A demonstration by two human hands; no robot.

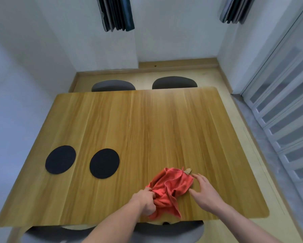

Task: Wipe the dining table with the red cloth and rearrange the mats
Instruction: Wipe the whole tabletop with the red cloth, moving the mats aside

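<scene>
Two round dark mats, the left mat (60, 159) and the right mat (104, 163), are lying side by side, apart, on the left part of the wooden bench (147, 123), well clear of the hands. Near the front edge, the left hand (146, 200) is bunching the red cloth (170, 188), its fingers (150, 190) closed around the cloth's left side. The cloth is sitting crumpled on the bench, one corner trailing toward the edge and a small tan tag (188, 171) showing at its far corner. The right hand (204, 192) is resting just beside the cloth's right side, fingers (199, 177) spread wide and flat, holding nothing. The wiping appears to be only beginning; gathering the cloth into a flat pad under one palm, then sweeping in overlapping strokes along the grain, would likely serve best. The mats will probably need lifting so the wood beneath them gets cleaned.
</scene>
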